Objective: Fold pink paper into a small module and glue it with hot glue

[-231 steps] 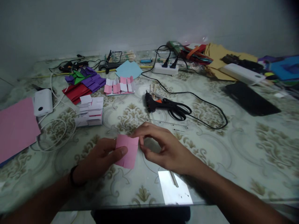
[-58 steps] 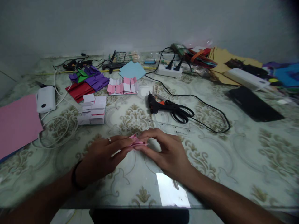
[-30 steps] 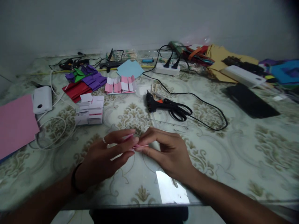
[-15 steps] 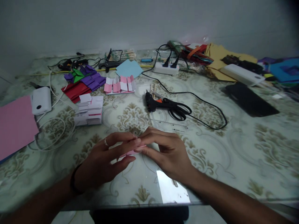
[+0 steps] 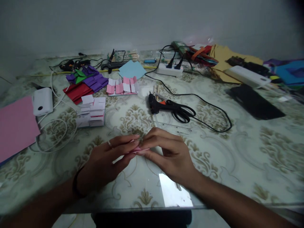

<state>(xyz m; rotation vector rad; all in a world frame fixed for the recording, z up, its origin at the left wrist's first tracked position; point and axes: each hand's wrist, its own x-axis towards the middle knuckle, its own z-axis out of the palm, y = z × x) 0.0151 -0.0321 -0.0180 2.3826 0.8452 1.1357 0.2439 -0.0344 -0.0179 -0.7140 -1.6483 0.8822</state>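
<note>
Between my two hands, above the front middle of the table, is a small folded piece of pink paper (image 5: 137, 148), mostly covered by fingers. My left hand (image 5: 106, 160), with a ring and a dark wristband, pinches its left part between thumb and fingers. On its right part my right hand (image 5: 169, 152) is closed, thumb below and fingers above. Beyond my left hand lie folded white paper pieces (image 5: 93, 110). Farther back is a row of folded pink and white pieces (image 5: 122, 86).
A black glue gun (image 5: 154, 104) lies beside black-handled scissors (image 5: 182, 112), its cord looping right. Pink sheets (image 5: 17, 126) and a white power bank (image 5: 43, 102) are at left. A power strip (image 5: 169, 69) stands at the back; a black flat object (image 5: 256, 101) lies at right.
My left thumb has moved up and right to close on the pink paper. The fingers of both hands have shifted slightly; the things on the table stay put.
</note>
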